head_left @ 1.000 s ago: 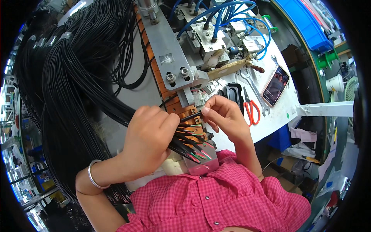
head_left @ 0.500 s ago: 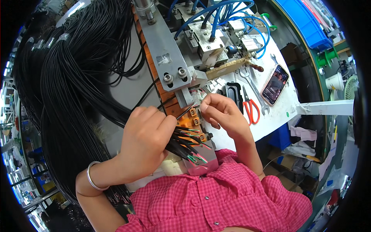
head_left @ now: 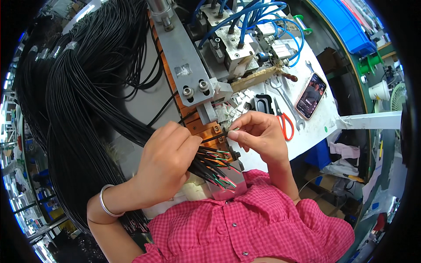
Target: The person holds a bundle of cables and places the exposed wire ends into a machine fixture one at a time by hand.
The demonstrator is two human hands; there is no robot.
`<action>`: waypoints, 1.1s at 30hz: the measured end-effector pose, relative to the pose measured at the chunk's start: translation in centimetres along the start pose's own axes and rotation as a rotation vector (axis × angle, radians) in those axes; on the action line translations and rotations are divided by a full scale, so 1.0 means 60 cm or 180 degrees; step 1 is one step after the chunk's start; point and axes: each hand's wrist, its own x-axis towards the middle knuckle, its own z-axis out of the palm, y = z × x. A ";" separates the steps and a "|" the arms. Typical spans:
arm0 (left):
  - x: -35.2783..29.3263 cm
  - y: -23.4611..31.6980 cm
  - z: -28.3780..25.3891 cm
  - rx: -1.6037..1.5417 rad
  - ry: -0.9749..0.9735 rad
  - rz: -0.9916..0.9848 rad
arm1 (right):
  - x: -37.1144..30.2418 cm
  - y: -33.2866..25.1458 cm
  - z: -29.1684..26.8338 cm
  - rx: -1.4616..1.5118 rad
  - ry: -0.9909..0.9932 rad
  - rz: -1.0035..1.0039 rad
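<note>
Lower part of frame: pink checked shirt (head_left: 197,223), woven cloth, snap buttons. Left hand (head_left: 169,162), center-left, smooth metal bangle (head_left: 105,201) on wrist; its fingers are closed around the cable bundle (head_left: 212,173), loose ends fanning toward lower center, rubbery black jackets, thin red, green and white cores poking out. Single black cable (head_left: 215,137), mid-frame, runs from left fingers to right hand (head_left: 258,136); right thumb and index pinched together on its end. Exact tip hidden by the fingers; can't tell if a part is held there.

Risks, my read: thin cores could bend or splay if pinched off-center; loose ends crowd the single cable, so a neighbor could snag or the wrong one get picked; a slack left grip would let the bundle slide. Fingers sit close to the steel press arm (head_left: 182,57), so a pinch is possible if it moved.

Just under the cable: orange block fixture (head_left: 205,131), hard, squared, with small screws. Beyond, on the white table (head_left: 313,125): pile of small shiny metal pieces (head_left: 234,109), red-handled scissors (head_left: 286,126), steel wrench (head_left: 289,103), flat glossy phone (head_left: 312,96). Upper center: curved blue tubes (head_left: 278,22). Upper left: heavy black cable mass (head_left: 79,87), stringy, tied. Upper right: blue plastic bin (head_left: 340,22).
</note>
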 end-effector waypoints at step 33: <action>-0.001 0.001 0.003 -0.0065 -0.0057 -0.0044 | -0.009 0.007 0.011 -0.0235 0.0107 -0.0295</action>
